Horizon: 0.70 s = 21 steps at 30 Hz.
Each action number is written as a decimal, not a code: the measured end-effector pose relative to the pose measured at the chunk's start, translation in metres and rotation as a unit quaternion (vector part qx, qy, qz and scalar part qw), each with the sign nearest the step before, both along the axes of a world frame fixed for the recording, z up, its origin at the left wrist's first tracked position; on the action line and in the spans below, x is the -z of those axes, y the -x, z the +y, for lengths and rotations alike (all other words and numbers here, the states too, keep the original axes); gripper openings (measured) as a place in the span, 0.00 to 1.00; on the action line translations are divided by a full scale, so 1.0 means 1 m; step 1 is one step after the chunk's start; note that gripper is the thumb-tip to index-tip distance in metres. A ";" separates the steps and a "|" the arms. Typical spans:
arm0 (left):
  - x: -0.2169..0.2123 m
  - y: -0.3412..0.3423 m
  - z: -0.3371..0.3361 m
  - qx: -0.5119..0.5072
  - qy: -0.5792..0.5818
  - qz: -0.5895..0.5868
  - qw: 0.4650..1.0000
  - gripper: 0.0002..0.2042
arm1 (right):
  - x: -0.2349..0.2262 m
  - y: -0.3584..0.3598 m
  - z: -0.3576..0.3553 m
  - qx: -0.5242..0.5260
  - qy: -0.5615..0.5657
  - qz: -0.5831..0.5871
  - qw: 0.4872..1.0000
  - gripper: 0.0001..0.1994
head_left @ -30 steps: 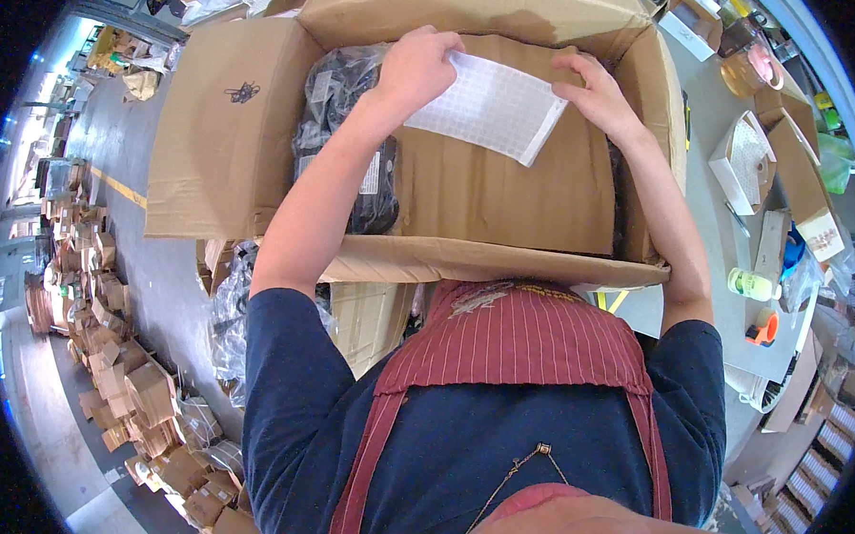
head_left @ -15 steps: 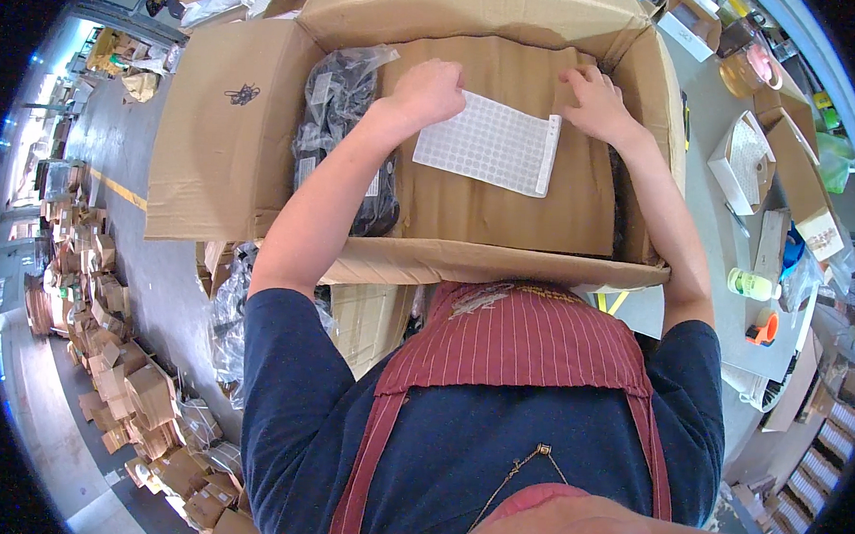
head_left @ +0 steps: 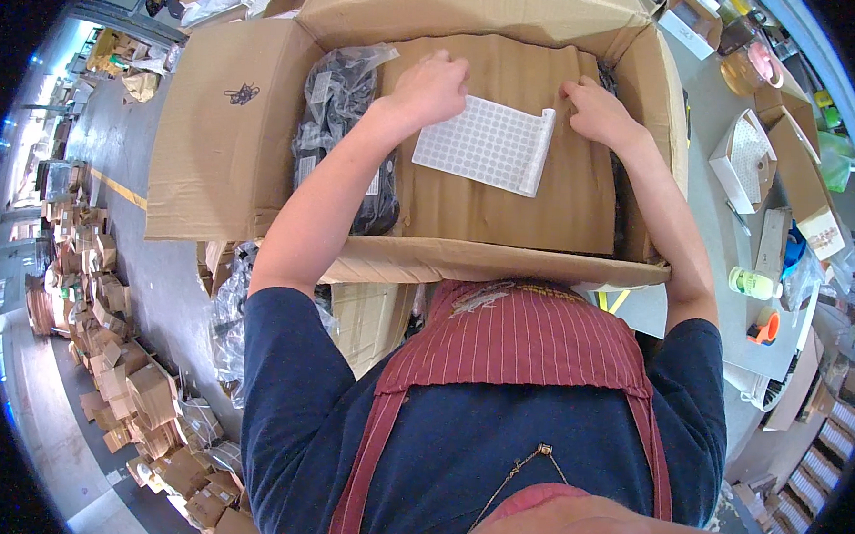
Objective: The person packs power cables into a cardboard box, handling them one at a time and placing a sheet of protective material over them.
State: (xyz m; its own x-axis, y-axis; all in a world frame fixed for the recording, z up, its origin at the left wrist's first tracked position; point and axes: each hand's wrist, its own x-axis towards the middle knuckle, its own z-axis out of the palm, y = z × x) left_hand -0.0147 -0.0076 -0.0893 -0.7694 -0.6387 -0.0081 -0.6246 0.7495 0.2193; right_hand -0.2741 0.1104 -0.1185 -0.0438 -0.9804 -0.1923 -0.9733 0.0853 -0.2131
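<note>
Warehouse floor (head_left: pixel 137 149) at left; upper centre, open carton (head_left: pixel 485 263) holds bagged black goods (head_left: pixel 334 120). Left hand (head_left: pixel 433 91) curled at the white round-sticker sheet (head_left: pixel 476 145), grip hidden. Sheet lies upper centre on brown cardboard (head_left: pixel 506 223), right edge curled. Right hand (head_left: pixel 598 112) just beside, fingers bent, can't tell if pinching. Best: anchor sheet's left, flatten curl gently.

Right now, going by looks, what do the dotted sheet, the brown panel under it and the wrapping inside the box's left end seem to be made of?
Dotted sheet: probably paper, perhaps coated, matte white; it looks thin and curls along its right edge.
Brown panel: likely cardboard, dull, with soft ripples.
Wrapping: seemingly plastic film, shiny, creased and see-through.
</note>
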 end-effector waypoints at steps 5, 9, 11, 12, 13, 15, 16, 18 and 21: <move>-0.002 0.002 0.003 0.019 -0.012 -0.017 1.000 0.14 | 0.004 -0.002 -0.002 -0.029 -0.002 -0.061 0.998 0.17; -0.001 0.002 0.008 0.027 0.001 -0.008 1.000 0.16 | 0.003 -0.014 0.001 -0.043 -0.005 -0.072 0.996 0.18; 0.000 0.002 0.011 0.042 0.004 0.010 0.999 0.16 | 0.006 -0.020 0.003 -0.034 0.030 -0.042 0.998 0.19; 0.000 0.002 0.013 0.055 0.008 0.029 0.998 0.17 | 0.008 -0.023 0.003 -0.034 0.030 -0.042 0.998 0.19; -0.001 0.004 0.016 0.056 0.008 0.028 0.998 0.17 | 0.009 -0.025 0.002 -0.027 0.027 -0.030 0.999 0.19; -0.001 0.012 0.026 0.168 -0.067 0.132 0.975 0.18 | 0.009 -0.026 0.003 -0.020 0.023 -0.017 0.999 0.19; -0.008 0.018 0.038 0.212 -0.101 0.156 0.959 0.19 | 0.009 -0.025 0.004 -0.030 0.029 -0.027 0.999 0.18; -0.018 0.027 0.066 0.257 -0.135 0.180 0.940 0.21 | 0.010 -0.024 0.003 -0.039 0.034 -0.036 0.998 0.18; -0.029 0.030 0.097 0.382 -0.122 0.097 0.911 0.23 | 0.013 -0.024 0.000 -0.060 0.053 0.000 0.997 0.16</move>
